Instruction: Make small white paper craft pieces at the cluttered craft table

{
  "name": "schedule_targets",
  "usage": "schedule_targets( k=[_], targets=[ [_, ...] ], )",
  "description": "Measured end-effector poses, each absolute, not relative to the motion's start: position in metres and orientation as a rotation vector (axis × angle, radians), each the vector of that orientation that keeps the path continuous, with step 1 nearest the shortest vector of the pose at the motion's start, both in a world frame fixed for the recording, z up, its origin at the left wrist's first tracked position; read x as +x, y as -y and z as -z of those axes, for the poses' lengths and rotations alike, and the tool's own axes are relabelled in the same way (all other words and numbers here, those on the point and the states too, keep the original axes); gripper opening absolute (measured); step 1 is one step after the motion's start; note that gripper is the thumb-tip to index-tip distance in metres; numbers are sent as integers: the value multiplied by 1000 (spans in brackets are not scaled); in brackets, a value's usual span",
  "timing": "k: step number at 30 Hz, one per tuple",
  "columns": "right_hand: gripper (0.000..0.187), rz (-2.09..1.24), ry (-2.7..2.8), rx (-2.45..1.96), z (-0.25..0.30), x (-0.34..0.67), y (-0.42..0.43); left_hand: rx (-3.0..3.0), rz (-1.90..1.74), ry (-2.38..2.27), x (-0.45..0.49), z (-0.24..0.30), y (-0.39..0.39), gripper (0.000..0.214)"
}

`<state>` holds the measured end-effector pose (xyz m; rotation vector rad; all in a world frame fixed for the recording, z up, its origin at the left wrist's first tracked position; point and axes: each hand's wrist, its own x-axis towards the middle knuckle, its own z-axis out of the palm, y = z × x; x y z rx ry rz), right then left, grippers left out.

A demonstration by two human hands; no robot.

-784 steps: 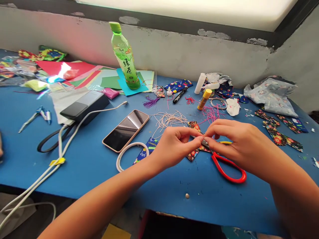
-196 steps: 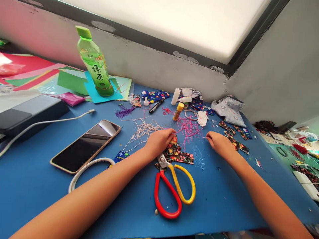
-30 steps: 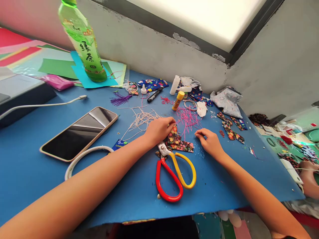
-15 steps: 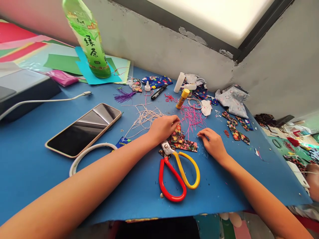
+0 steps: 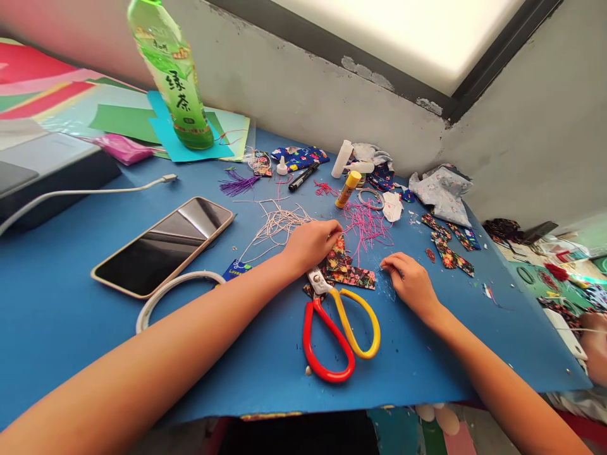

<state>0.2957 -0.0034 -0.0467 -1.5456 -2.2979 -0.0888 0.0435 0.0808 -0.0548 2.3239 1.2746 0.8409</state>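
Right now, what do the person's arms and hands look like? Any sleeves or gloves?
The left arm and right arm are bare as far as they show: slim, with no sleeves, watch or bracelet. The left hand and right hand wear no gloves, and I see no rings on the fingers.

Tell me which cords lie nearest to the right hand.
The pink cords: the pale cords, red cords and purple tassel all lie farther from the right hand.
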Motion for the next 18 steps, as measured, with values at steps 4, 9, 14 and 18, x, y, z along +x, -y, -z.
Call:
schedule_targets(
  k=[4, 9, 14, 18],
  targets=[
    [19, 80, 2297, -1544, 47, 298, 8, 2324, -840, -1276, 43, 55, -81, 14],
    [19, 84, 2284, -1533, 47, 300, 15, 2320, -831, -1278, 43, 53, -80, 15],
    [19, 96, 2278, -1523, 47, 301, 23, 2316, -827, -1282, 43, 53, -79, 15],
    [18, 112, 2264, -1508, 48, 302, 30, 2317, -831, -1276, 43, 53, -79, 15]
  ],
)
